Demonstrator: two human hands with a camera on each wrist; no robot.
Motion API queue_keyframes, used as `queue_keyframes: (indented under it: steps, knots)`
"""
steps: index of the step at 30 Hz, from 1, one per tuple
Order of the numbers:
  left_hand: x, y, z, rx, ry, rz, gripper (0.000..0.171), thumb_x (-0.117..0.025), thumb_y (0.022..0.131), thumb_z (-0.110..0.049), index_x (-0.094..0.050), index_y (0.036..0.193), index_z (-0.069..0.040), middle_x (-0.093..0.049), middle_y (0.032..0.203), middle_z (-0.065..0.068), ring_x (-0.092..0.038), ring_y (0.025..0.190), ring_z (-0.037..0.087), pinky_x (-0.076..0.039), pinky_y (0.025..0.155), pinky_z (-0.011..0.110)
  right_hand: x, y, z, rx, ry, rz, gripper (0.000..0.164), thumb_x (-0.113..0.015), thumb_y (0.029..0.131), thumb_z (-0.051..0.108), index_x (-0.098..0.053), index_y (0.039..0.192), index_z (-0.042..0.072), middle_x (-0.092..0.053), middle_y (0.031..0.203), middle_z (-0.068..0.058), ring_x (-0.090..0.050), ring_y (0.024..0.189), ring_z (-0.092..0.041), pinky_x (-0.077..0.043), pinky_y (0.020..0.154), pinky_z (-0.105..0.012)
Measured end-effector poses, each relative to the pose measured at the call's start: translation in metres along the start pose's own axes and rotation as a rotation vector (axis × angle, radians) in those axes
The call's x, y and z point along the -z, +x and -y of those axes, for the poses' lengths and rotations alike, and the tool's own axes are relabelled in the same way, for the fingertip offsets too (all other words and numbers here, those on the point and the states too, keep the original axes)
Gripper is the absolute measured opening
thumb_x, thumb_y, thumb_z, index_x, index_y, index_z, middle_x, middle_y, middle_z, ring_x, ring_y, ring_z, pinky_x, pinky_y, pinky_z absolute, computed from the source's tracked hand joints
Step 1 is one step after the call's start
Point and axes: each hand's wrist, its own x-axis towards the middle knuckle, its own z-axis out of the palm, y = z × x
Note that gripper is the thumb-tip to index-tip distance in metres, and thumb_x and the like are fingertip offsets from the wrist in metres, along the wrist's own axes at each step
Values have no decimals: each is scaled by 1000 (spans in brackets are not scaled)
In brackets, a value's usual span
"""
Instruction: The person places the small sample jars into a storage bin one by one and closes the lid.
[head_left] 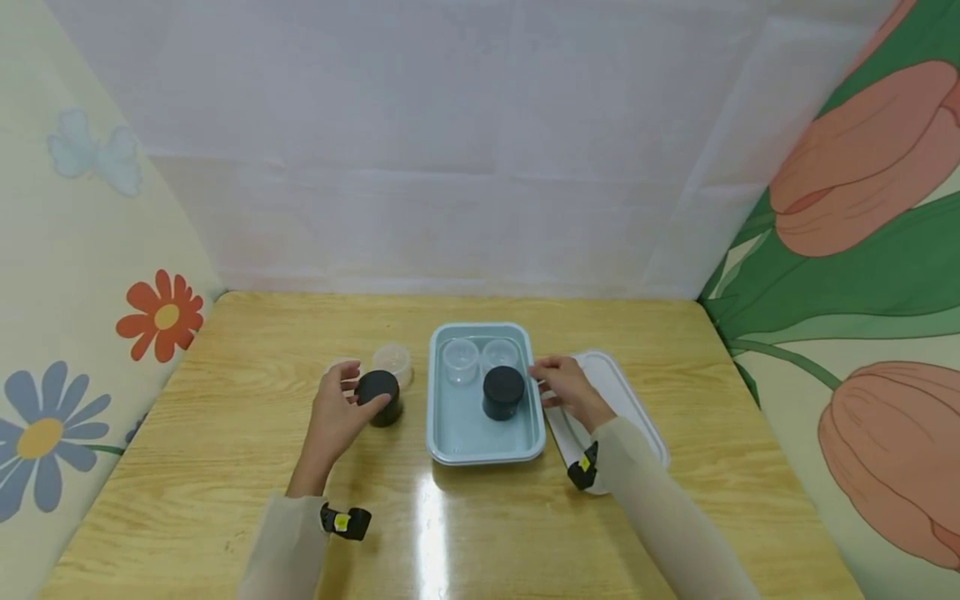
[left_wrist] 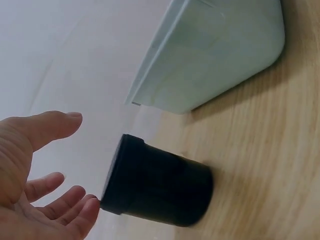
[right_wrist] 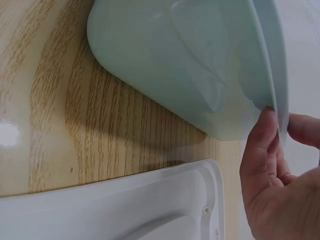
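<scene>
My left hand is spread around the top of a black lidded jar standing on the table. In the left wrist view, the thumb is apart from the jar and a fingertip is right at its lid edge. My right hand pinches the right rim of a pale blue plastic bin, thumb and fingers on either side of the rim. Inside the bin stand a second black jar and two clear round containers, one at the left and one behind the jar.
Just behind the left jar is a clear container; another clear piece shows partly behind my left fingers. A white lid lies right of the bin, partly under my right forearm. A white cloth rises behind the wooden table.
</scene>
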Motion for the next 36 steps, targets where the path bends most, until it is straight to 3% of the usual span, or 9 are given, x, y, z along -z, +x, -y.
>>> queue_keyframes:
  steps: [6,19,28,36]
  knots:
    - [-4,-3,11,13,21,-25,68,-71,84,-11,-34,138,8,-39,135,28,-43,119,40,-43,98,51,1,0,3,-1,-4,2,22,-58,94,19,-59,111,4,-57,95,-4,-56,78,-15,-53,63,-27]
    - [-22,1,29,58,-6,-9,76,-72,81,-7,-27,141,9,-36,134,29,-42,116,38,-43,96,49,0,1,3,10,-6,-2,21,-58,94,18,-60,110,5,-57,97,-4,-56,79,-16,-52,61,-26]
    - [-31,4,31,56,-4,-30,76,-74,80,-9,-30,139,10,-39,131,29,-43,116,38,-42,95,48,-2,1,1,15,2,-5,22,-58,94,17,-59,112,4,-56,96,-4,-55,78,-15,-51,58,-24]
    - [-31,3,32,53,-3,-39,78,-74,79,-10,-29,140,9,-40,130,29,-43,116,38,-41,97,49,-1,1,0,18,0,-2,22,-58,94,18,-59,111,4,-57,96,-5,-56,77,-15,-51,57,-24]
